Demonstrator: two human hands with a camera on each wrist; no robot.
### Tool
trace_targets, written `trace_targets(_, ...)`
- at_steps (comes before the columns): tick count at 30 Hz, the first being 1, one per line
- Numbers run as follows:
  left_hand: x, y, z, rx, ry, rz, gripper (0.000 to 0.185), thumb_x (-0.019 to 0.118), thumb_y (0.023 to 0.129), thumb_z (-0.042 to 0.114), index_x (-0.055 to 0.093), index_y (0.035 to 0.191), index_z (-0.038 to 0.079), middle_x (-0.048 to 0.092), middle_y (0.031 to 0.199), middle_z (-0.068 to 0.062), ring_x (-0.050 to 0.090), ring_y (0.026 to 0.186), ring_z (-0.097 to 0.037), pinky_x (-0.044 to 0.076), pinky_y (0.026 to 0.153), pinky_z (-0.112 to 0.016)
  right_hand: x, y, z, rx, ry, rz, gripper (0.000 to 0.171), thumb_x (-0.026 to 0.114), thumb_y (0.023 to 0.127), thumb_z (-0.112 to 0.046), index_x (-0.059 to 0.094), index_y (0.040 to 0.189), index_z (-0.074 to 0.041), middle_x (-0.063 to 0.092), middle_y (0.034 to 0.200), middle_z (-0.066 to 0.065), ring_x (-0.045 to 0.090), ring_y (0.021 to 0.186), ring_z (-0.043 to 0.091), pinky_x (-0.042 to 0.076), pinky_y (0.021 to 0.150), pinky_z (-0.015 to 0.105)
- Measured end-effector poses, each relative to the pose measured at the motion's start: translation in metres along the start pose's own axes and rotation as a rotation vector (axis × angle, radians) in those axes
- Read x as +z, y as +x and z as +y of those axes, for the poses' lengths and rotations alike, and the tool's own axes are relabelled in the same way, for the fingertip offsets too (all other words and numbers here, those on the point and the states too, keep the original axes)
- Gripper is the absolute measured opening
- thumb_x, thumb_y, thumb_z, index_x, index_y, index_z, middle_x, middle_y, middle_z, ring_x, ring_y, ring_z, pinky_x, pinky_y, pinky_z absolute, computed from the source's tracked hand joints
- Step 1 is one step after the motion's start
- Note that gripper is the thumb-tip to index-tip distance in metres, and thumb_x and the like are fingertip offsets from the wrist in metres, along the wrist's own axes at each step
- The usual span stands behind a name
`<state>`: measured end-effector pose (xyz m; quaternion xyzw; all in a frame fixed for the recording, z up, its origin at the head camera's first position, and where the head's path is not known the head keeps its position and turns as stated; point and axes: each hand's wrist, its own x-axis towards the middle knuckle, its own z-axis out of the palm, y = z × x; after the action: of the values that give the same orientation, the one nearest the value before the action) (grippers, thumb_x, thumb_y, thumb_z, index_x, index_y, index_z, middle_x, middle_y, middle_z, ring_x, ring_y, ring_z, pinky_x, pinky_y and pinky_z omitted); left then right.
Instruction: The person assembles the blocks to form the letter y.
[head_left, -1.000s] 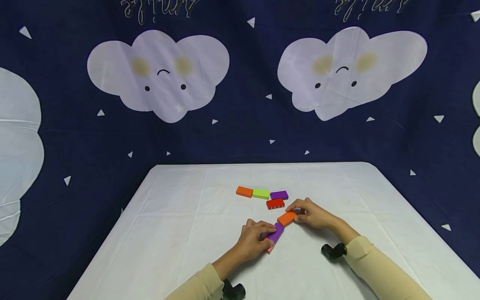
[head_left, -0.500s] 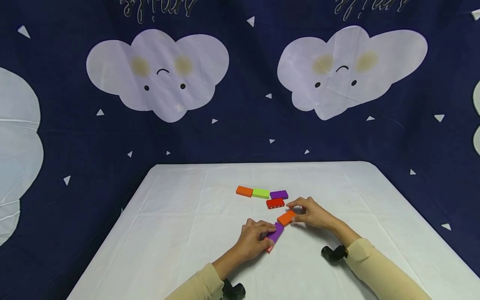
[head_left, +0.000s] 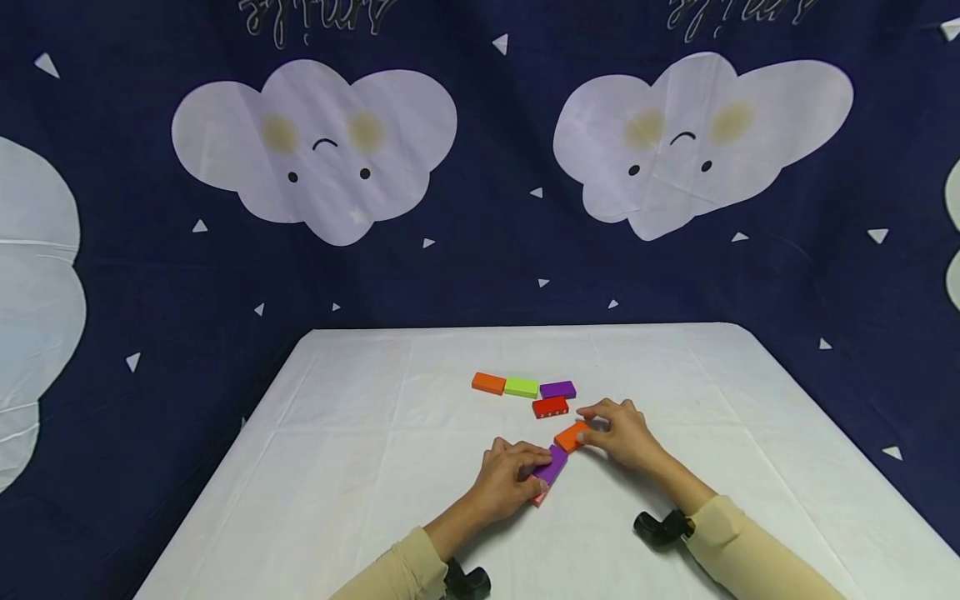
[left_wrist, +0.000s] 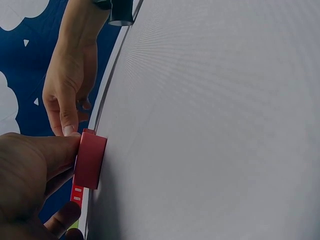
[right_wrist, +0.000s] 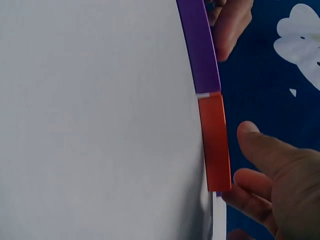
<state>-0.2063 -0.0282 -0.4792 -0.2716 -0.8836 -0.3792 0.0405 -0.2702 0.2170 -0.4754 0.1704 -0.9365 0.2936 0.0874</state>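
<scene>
Your left hand (head_left: 504, 482) curls round the purple block (head_left: 553, 463), which lies flat on the white table (head_left: 360, 467) over a red block (head_left: 538, 499). End to end with it lies the orange block (head_left: 572, 436), pinched by your right hand (head_left: 624, 433) at its far end

A white cloth covers the counter (head_left: 360, 467). Toward its far side lie an orange block (head_left: 489, 383), a green block (head_left: 522, 387) and a purple block (head_left: 558, 389) in a row, with a red block (head_left: 551, 407) just in front. Behind hangs a dark blue backdrop (head_left: 495, 250) printed with smiling clouds.
</scene>
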Motion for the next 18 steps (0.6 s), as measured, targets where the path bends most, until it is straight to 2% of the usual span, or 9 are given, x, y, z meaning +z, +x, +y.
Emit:
trace_targets(6,0.0002,-0.0001,0.0004,-0.003,0.001,-0.005,0.033,0.072,0.08,0.019,0.07,0.112,0.016,0.066,0.118,0.007,0.038,0.087,-0.005,0.027,0.078,-0.023,0.0031,-0.0042,-0.0056,0.033,-0.033,0.047,0.04,0.077,0.073,-0.033,0.071,0.108,-0.015,0.07,0.104,0.004,0.047,0.083,0.019,0.032,0.074,0.036)
trace_targets(18,-0.001,-0.0002,0.0015,-0.01,0.0,-0.014,0.033,0.072,0.081,0.02,0.07,0.113,0.016,0.066,0.118,0.007,0.038,0.088,-0.005,0.027,0.079,-0.024,0.0105,-0.0081,-0.0059,0.054,-0.046,0.091,0.035,0.078,0.073,-0.03,0.072,0.104,-0.014,0.07,0.101,0.005,0.045,0.079,0.019,0.028,0.07,0.034)
